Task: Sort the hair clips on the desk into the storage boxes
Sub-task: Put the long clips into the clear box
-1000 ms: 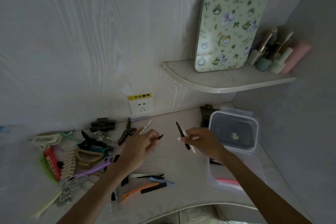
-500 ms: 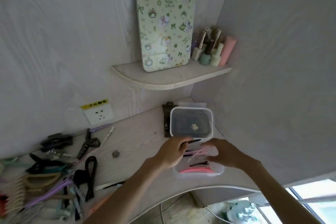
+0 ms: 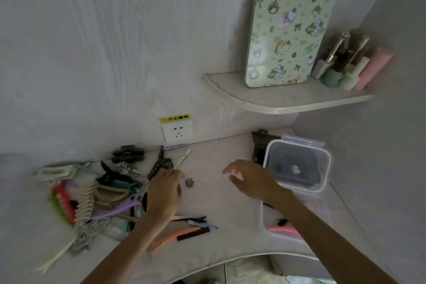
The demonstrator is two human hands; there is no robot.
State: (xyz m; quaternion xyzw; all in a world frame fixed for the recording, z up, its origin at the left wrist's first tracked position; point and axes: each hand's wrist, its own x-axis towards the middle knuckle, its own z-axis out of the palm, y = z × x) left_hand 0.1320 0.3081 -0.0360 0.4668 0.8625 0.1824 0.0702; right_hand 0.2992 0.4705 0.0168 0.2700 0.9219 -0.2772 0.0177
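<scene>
One head-worn view looks forward and down, close over the counter (image 3: 230, 203) corner; edges seem motion-blurred

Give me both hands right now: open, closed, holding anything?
Left hand: open, empty, fingertips close to the small grey clip on the desk.
Right hand: open, empty, fingers spread above the desk beside the lidded storage box.

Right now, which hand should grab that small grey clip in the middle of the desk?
Left. The left hand hovers with its fingertips right beside the small grey clip, empty and open. The right hand is also empty but farther off, nearer the storage box.
</scene>
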